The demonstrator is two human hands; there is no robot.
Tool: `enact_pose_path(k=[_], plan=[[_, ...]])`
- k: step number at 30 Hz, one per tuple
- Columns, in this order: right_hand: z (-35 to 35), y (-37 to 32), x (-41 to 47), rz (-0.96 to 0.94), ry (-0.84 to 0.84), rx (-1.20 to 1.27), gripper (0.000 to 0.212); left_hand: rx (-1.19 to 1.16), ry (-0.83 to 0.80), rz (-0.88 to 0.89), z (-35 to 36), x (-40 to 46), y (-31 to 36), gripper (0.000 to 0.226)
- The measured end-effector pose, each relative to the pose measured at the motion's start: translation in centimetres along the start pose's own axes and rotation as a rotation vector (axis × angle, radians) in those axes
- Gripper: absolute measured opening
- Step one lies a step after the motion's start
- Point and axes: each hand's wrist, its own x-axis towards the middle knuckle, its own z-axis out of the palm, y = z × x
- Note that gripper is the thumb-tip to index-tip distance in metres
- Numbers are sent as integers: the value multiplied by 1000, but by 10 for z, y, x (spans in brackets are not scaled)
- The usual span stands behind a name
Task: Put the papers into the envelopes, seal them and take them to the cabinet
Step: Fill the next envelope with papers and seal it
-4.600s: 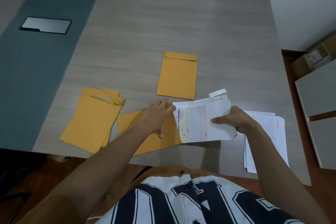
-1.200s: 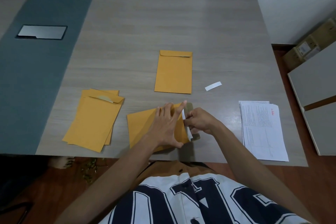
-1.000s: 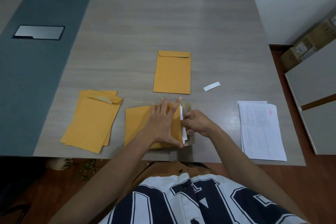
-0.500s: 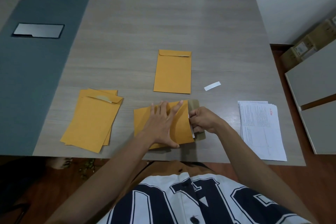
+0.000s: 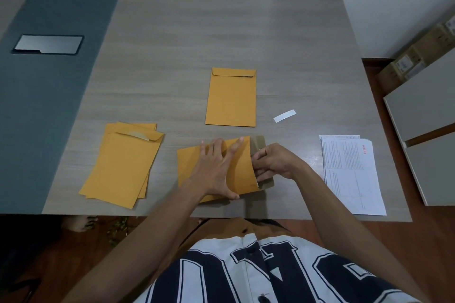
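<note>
Manila envelope (image 5: 192, 165) pinned by flat left hand (image 5: 216, 167), right hand (image 5: 273, 162) pinching its flap (image 5: 258, 142)

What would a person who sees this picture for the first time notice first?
First the two hands near the table's front edge: the left hand lies flat on a yellow envelope, and the right hand works at its open flap. Next, another envelope lies alone with its flap down just beyond them. A pile of envelopes sits at the left and a stack of printed papers at the right.
</note>
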Motion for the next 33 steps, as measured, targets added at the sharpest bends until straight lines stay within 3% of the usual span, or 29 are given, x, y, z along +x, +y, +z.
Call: enact_pose_path(k=[11,15,20,22,27,33], plan=[[6,6,1,-59,80,-13,2,2,6,-44,7,2,4,149],[-2,14,5,-169,205,-43,15,-3,-62,-104,15,4,-2,142],[-3,37,26,-288,513,-377,8,22,-187,-183,28,12,1,142],[-1,43,31,-335,527,-536,16,36,-226,-180,32,15,2,142],[3,41,37,-407,517,-668,36,-23,-237,-199,35,19,4,134],[7,34,41,-420,528,-741,30,-9,-237,-195,38,18,3,133]])
